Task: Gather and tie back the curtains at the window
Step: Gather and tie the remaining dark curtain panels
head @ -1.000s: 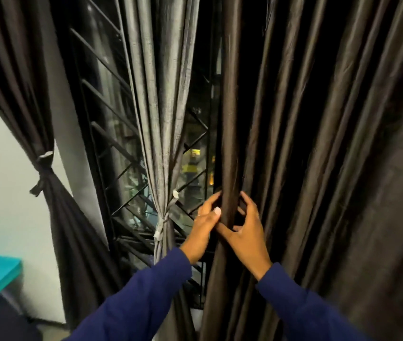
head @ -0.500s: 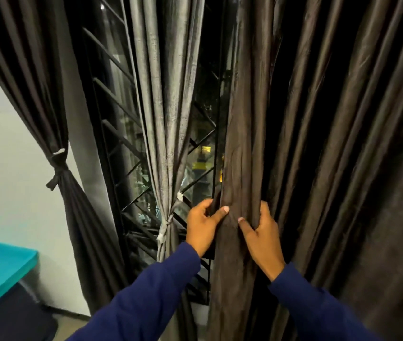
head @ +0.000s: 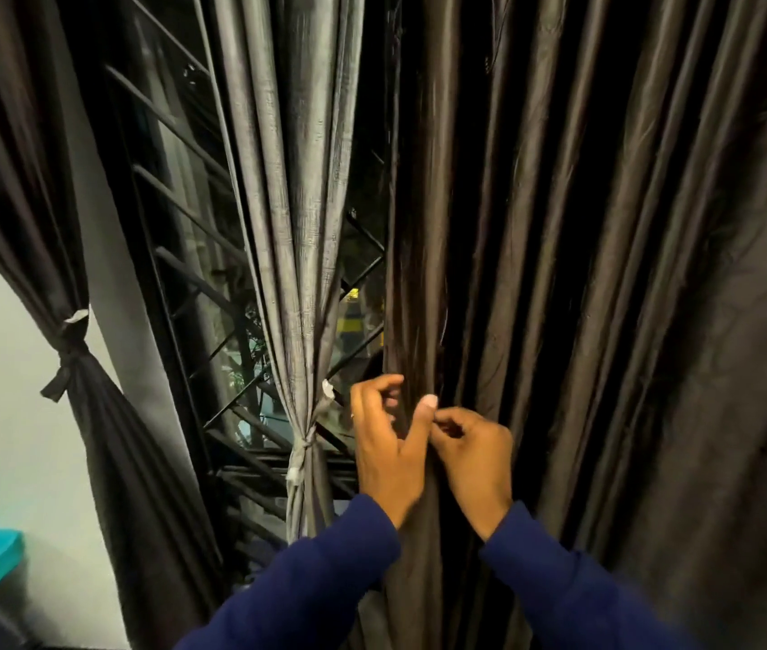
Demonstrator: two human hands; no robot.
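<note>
A wide dark curtain [head: 606,274] hangs loose over the right half of the window [head: 175,190]. A dark curtain [head: 105,415] far left and a grey curtain [head: 297,227] in the middle are each knotted at the waist. The left hand [head: 386,452] curls round the loose curtain's gathered edge; the right hand [head: 475,452] pinches the folds just beside it, thumbs touching.

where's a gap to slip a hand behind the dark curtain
Free: the strip between the grey curtain and the dark curtain edge, above the left hand. Crowded: right of the right hand, unbroken folds.
</note>
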